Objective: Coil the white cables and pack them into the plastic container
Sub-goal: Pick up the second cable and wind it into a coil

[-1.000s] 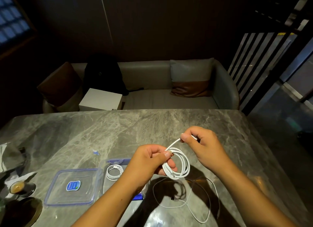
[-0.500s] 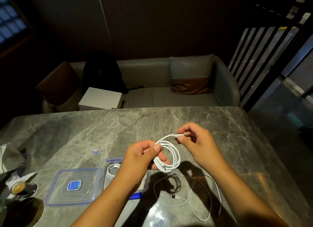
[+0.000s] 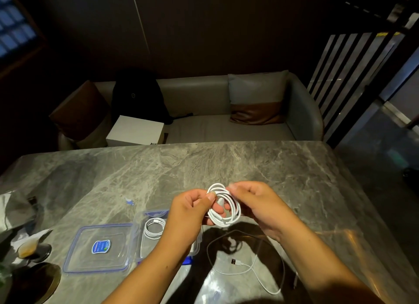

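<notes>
Above the marble table [image 3: 204, 165] I hold a coiled white cable [image 3: 234, 215] between both hands. My left hand [image 3: 190, 213] pinches the coil's left side with thumb and fingers. My right hand [image 3: 256, 206] pinches its top right. Under my left forearm sits the clear plastic container [image 3: 145, 231], open, with another coiled white cable [image 3: 154, 228] inside. A third white cable [image 3: 249, 268] lies loose on the table below my hands, its USB plug showing.
The container's clear lid [image 3: 99, 247] with a blue label lies left of it. A small cup [image 3: 29, 250] and a dark round plate [image 3: 34, 281] stand at the left edge. Beyond the table are a grey sofa [image 3: 226, 129], a white box [image 3: 136, 131] and a black bag [image 3: 138, 97].
My right hand has brought the cable's free end in against the coil, closing the last loop. Both hands drifted slightly left and nearer each other.
</notes>
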`<state>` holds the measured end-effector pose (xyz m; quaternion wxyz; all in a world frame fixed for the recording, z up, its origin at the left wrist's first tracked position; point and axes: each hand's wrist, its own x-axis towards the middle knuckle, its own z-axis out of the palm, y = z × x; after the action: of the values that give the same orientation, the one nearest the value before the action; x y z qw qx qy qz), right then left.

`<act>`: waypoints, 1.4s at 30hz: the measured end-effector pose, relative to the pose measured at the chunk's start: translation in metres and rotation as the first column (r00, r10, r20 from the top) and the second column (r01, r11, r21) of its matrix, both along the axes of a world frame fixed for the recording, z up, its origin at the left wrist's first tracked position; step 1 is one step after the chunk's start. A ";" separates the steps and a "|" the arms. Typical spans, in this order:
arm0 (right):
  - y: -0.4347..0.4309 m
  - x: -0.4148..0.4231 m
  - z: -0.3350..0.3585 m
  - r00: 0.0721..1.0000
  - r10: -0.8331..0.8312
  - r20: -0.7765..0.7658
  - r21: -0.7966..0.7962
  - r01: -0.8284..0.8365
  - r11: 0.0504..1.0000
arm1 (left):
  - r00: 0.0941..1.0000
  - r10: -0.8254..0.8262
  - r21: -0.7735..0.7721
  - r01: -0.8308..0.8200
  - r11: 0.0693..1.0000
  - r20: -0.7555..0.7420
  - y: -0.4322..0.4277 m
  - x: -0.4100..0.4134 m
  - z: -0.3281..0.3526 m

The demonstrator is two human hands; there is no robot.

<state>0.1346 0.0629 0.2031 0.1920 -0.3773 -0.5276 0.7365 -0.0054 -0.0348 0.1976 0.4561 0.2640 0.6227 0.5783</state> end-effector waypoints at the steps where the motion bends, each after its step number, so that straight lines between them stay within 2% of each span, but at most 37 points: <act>1: -0.001 0.001 0.001 1.000 0.030 0.011 0.049 -0.030 0.998 | 1.000 0.008 -0.003 -0.008 1.000 -0.001 0.000 0.000 -0.001; 4: -0.003 0.004 -0.002 0.996 0.081 0.036 0.072 -0.083 0.994 | 1.000 -0.007 -0.016 0.007 1.000 -0.013 0.002 0.002 0.000; 10: 0.001 0.009 -0.004 0.999 0.044 0.016 0.060 -0.045 0.997 | 0.996 -0.082 -0.050 0.080 0.996 -0.040 0.004 0.005 0.004; 16: 0.001 0.012 -0.005 0.983 -0.017 -0.182 -0.189 -0.017 0.982 | 0.997 -0.073 -0.037 0.072 0.997 -0.013 0.006 0.003 0.005; 19: -0.004 0.014 -0.008 0.951 0.018 -0.308 -0.217 -0.089 0.972 | 0.998 -0.056 -0.033 0.056 0.998 0.001 0.007 0.003 0.006; 22: -0.011 0.011 -0.007 0.960 0.062 -0.271 -0.005 -0.066 0.998 | 0.999 -0.047 -0.031 0.048 0.998 0.011 0.006 0.005 0.007; 24: -0.013 0.008 -0.010 0.989 0.041 -0.144 0.262 -0.002 0.965 | 0.999 -0.043 -0.035 0.044 0.998 0.025 0.006 0.006 0.005; 26: -0.013 0.007 -0.015 0.995 -0.095 0.022 0.563 0.066 0.824 | 0.999 -0.026 -0.050 0.028 0.998 0.028 0.005 0.006 0.002; 27: -0.014 0.007 -0.015 0.984 -0.169 0.048 0.656 0.096 0.749 | 0.999 -0.012 -0.062 0.014 0.998 0.035 0.005 0.006 0.000; 29: -0.014 0.008 -0.014 0.974 -0.226 -0.007 0.700 0.166 0.695 | 0.998 0.015 -0.070 -0.010 0.998 0.059 0.004 0.006 -0.002; 31: -0.017 0.005 -0.013 0.972 -0.231 -0.038 0.629 0.203 0.750 | 0.996 0.041 -0.058 -0.037 0.998 0.083 0.005 0.006 -0.003; 33: -0.018 0.001 -0.015 0.959 -0.276 -0.067 0.450 0.276 0.849 | 0.993 0.053 -0.033 -0.050 0.998 0.103 0.005 0.006 -0.002; 36: -0.020 -0.003 -0.016 0.927 -0.347 -0.140 0.178 0.368 0.912 | 0.991 0.049 0.009 -0.051 0.999 0.128 0.005 0.006 0.001; 39: -0.022 -0.004 -0.010 0.882 -0.397 -0.253 -0.131 0.376 0.917 | 0.988 0.043 0.033 -0.048 0.998 0.149 0.003 0.001 0.001; 42: -0.021 -0.003 -0.007 0.839 -0.444 -0.314 -0.329 0.343 0.880 | 0.995 0.005 0.038 -0.009 0.999 0.104 0.002 -0.004 0.000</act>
<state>0.1318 0.0415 0.1961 0.3876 -0.3502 -0.2893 0.8022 -0.0096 -0.0324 0.1981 0.4808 0.2402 0.5877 0.6048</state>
